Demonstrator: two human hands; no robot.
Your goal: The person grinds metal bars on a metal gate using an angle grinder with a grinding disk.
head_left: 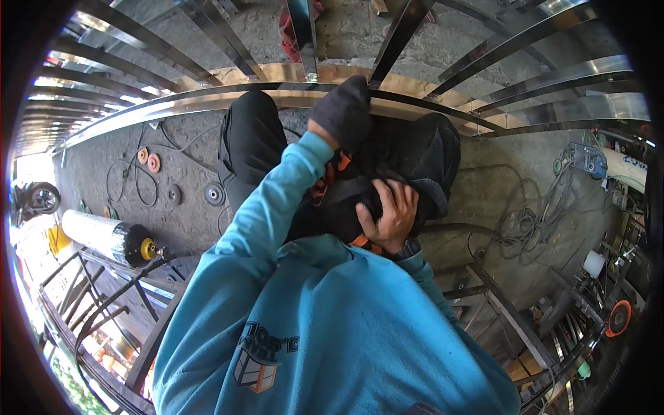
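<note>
A dark grey glove or cloth covers my left hand [342,112], leaving bare skin only at the wrist. This hand is beside the lower rail [277,86] of a shiny metal frame, and its fingers are hidden. My right hand [392,213] is bare, with a dark watch [412,247] at the wrist. It rests palm down on a black soft item [346,200] in my lap, thumb apart from the fingers. Orange patches [344,162] show around the black item, whose kind I cannot make out. My knees [252,117] in dark trousers are bent on either side.
Upright metal bars [304,34] rise in front of me. On the left floor lie grinding discs [153,162], a wheel-like disc [214,194] and cables. A white gas cylinder [104,235] lies behind them. Coiled cables [526,225] and a pipe in a clamp [588,160] are at right.
</note>
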